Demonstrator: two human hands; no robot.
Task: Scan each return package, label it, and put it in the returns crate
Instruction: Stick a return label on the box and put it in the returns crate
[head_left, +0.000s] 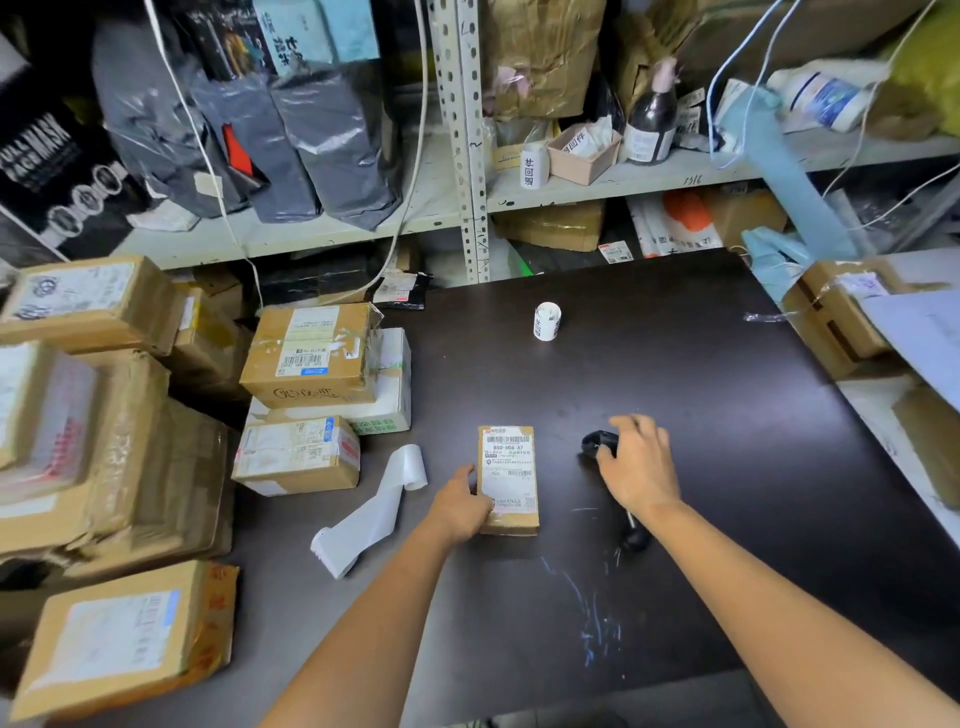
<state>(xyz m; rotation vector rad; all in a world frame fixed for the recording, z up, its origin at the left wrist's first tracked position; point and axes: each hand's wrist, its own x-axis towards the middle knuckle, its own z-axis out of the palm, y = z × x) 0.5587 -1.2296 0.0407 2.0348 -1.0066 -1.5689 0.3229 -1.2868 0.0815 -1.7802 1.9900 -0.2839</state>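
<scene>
At frame centre, the left hand (462, 505) gripped a box (508, 475), the right hand (640, 467) curled round the scanner (597, 444); scanning, labelling and crating seemingly remained.

Shelf (597, 191) — grey bags (332, 145), bottle (650, 122)

The surface (701, 374) is dark brown, almost black, streaked near its front edge with pale blue and white scratches. The small package (508, 480) is tan cardboard under a white label printed with black barcodes and text. The scanner (596, 445) is black. The label roll (547, 321) is white with black characters, and the loose paper strip (376, 512) is plain white. The stacked boxes (306, 387) are brown with white labels, one carrying a blue bar. The mailer bags (332, 145) on the shelf are grey.
</scene>
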